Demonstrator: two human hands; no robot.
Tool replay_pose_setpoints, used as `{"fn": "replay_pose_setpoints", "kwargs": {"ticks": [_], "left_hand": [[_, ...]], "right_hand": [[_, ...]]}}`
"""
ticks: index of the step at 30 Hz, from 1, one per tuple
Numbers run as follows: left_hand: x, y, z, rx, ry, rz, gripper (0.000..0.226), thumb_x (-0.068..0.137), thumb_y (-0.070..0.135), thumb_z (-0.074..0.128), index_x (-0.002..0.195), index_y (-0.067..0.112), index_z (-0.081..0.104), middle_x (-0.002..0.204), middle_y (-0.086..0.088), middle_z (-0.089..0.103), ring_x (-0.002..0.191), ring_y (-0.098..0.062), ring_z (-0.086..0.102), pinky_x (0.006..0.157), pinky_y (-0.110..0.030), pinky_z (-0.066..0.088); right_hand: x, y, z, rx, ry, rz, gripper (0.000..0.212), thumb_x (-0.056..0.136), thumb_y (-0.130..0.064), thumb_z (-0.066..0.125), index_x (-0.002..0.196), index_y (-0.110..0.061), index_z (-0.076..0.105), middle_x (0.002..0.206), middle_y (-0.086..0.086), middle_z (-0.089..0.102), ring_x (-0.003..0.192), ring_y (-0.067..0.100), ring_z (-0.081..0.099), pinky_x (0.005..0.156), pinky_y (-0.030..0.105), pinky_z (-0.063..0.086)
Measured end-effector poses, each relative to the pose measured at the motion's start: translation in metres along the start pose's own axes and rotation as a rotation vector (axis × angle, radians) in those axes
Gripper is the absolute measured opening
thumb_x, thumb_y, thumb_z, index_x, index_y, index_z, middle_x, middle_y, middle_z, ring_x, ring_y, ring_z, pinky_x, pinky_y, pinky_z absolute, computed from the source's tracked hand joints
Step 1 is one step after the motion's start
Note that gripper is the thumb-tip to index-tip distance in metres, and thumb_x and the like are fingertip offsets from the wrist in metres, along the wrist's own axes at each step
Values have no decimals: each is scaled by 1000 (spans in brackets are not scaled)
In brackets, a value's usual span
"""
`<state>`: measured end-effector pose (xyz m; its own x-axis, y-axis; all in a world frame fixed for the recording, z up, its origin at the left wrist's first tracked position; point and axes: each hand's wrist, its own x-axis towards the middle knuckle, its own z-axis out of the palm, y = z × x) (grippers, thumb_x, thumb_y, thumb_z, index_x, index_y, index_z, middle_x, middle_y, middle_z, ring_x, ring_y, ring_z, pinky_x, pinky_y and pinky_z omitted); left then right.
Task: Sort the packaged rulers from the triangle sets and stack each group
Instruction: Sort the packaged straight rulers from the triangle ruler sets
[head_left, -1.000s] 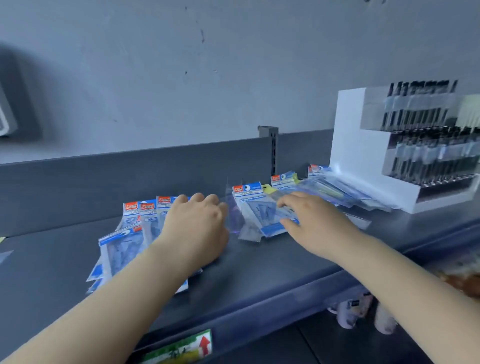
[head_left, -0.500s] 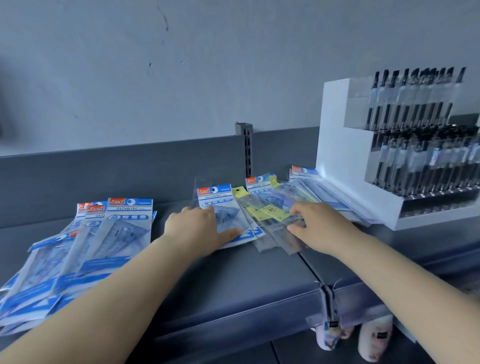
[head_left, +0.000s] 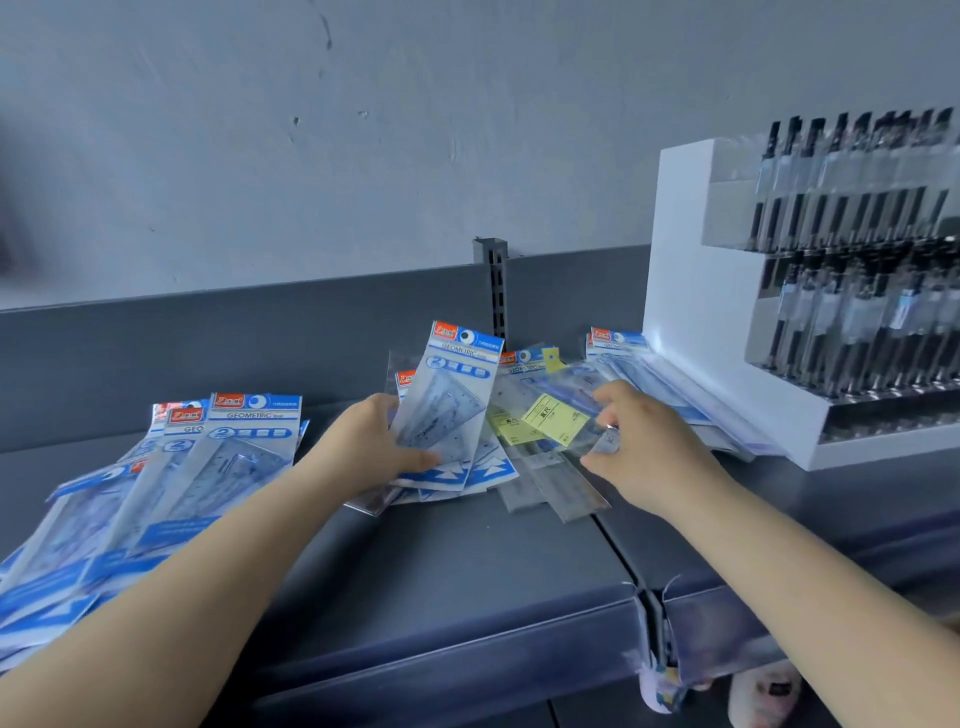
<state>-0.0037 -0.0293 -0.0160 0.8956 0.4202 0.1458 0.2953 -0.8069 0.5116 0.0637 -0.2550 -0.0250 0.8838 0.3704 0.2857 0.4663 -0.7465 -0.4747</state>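
A fanned stack of blue-and-white triangle set packs (head_left: 171, 467) lies on the dark shelf (head_left: 467, 561) at the left. My left hand (head_left: 363, 447) grips one triangle set pack (head_left: 447, 405) by its lower edge, tilted up off the mixed pile in the middle. My right hand (head_left: 644, 447) pinches the clear packaged rulers (head_left: 556, 421) with yellow labels, which lie on that pile. More packs (head_left: 639, 364) lie against the white stand at the right.
A white display stand (head_left: 727, 312) full of black pens stands at the right on the shelf. A low grey back panel (head_left: 208, 353) and a slotted upright post (head_left: 493, 280) run behind the piles. A shelf joint with price rail (head_left: 649, 603) sits at the front edge.
My left hand has lifted a triangle set pack off the middle pile and tilted it up. My right hand has closed its fingers on the yellow-labelled rulers. The view shifted slightly right.
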Motion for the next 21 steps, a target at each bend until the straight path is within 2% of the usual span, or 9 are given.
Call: {"fn": "replay_pose_setpoints", "kwargs": {"ticks": [3,5,8,10,13,16,19,21], "left_hand": [[3,0,0,-98,34,-26,28,81,18,67,107,10,59,100,-4,64,82,-17,55,56,-22,37],[3,1,-2,-217,78,-55,21,84,11,61,104,9,57,94,-5,61,79,-18,54,56,-21,38],[-1,3,-14,-429,104,-84,10,87,3,55,92,12,55,79,-2,57,63,-12,51,47,-18,40],[-8,1,-27,-607,119,-115,17,87,-1,52,82,14,56,77,-3,58,60,-14,53,44,-17,42],[-23,-9,-51,-807,169,-158,22,86,-6,50,78,14,57,78,-8,60,66,-21,57,60,-28,48],[-41,-32,-75,-838,243,-161,22,87,-7,50,77,12,56,76,-7,59,66,-20,57,61,-31,49],[-58,-58,-92,-840,274,-164,17,86,-5,55,81,11,57,84,-9,62,73,-22,60,73,-38,52],[-70,-77,-100,-800,293,-160,14,84,-5,58,83,9,58,87,-11,64,76,-25,61,80,-39,51]], "right_hand": [[3,0,-5,66,80,0,50,86,-16,61,131,-16,41,128,2,48,110,20,48,82,26,37],[5,-2,-9,160,143,-13,45,87,-15,59,129,-16,44,125,2,48,99,16,45,75,23,32],[6,-11,-14,372,169,-34,37,87,-10,57,122,-20,50,107,-6,51,95,12,45,75,21,31],[4,-22,-14,505,144,-47,34,86,-7,56,112,-27,52,91,-17,50,91,15,51,74,24,35],[2,-45,-11,682,83,-51,37,83,1,51,107,-27,54,96,-16,56,84,17,57,73,33,46],[-2,-75,-5,891,-24,-69,41,82,10,47,107,-20,58,96,-5,62,75,15,57,63,27,46],[-11,-104,1,1016,-135,-110,40,82,14,49,95,-23,57,94,-3,63,78,13,60,66,26,49],[-17,-125,9,1061,-192,-137,40,82,14,51,100,-20,57,99,0,64,80,15,62,63,25,51]]}}
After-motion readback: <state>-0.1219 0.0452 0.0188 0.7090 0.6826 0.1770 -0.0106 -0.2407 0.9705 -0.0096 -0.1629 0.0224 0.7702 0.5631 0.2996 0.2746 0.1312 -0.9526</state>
